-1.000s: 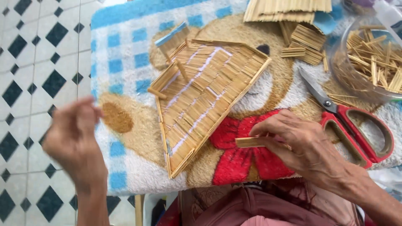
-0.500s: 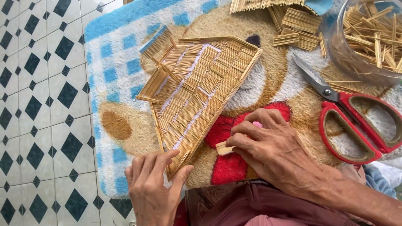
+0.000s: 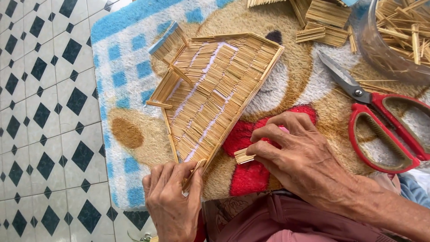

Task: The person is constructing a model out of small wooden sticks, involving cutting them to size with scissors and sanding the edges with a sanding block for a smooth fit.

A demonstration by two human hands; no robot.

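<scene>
My left hand [image 3: 172, 201] pinches the near corner of the stick roof panel [image 3: 215, 96] lying on the bear-patterned mat [image 3: 130, 134]. My right hand [image 3: 298, 154] grasps what looks like a small stick bundle [image 3: 244, 156] just right of it.

Left hand [image 3: 172, 201] pinched the stick panel [image 3: 215, 94] by its 6 o'clock corner, right hand [image 3: 300, 157] gripped a small stick bundle [image 3: 244, 156] just beside it, red scissors [image 3: 385, 130] lay at 3 o'clock on the mat [image 3: 130, 89].

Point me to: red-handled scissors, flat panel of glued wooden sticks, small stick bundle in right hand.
red-handled scissors [image 3: 356, 93], head view, on the pivot.
flat panel of glued wooden sticks [image 3: 215, 96], head view, panel middle.
small stick bundle [image 3: 244, 156], head view, its free end.
</scene>
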